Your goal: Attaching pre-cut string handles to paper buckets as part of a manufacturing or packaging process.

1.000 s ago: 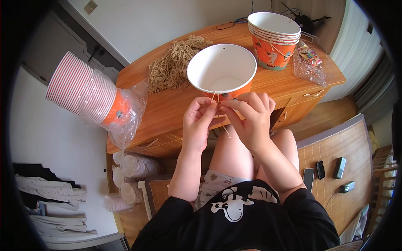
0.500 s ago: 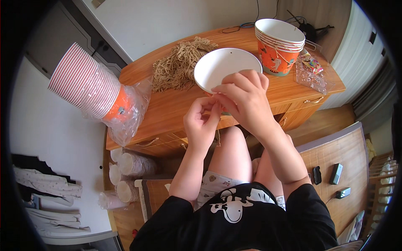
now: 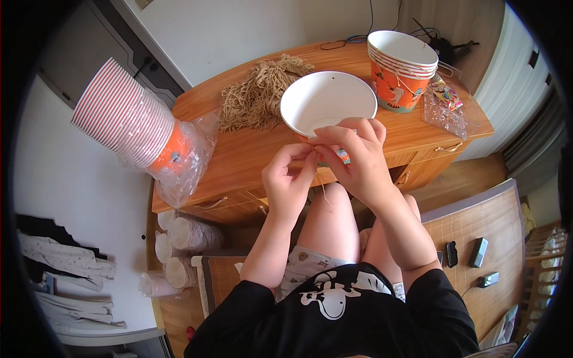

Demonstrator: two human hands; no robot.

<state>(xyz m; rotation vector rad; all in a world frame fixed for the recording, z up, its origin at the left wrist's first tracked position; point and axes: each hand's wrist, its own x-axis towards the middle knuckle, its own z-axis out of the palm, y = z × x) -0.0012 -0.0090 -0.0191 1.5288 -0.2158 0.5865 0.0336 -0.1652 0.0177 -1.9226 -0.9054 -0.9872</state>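
Observation:
My left hand (image 3: pixel 287 181) and my right hand (image 3: pixel 364 164) meet at the near rim of a white-lined paper bucket (image 3: pixel 310 110), which stands at the table's front edge. Both are closed, thumb and fingers pinched together around a thin piece of twine (image 3: pixel 324 192). Its loose end dangles below the fingertips over my leg. The pinched part is mostly hidden by my fingers. Behind the bucket to the left lies a heap of tan twine (image 3: pixel 262 89). A stack of orange paper buckets (image 3: pixel 397 89) with twine handles stands at the right.
On the table's left, a tall stack of nested buckets (image 3: pixel 125 122) leans in a clear plastic bag (image 3: pixel 191 164). A clear plastic package (image 3: pixel 444 116) lies at the right end. More wrapped stacks (image 3: pixel 188 234) stand on the floor. Cables (image 3: pixel 356 39) run along the wall.
My right hand's fingers have lowered and closed in toward the left fingertips. The twine's loose end now hangs further right. The bucket and stacks keep their places.

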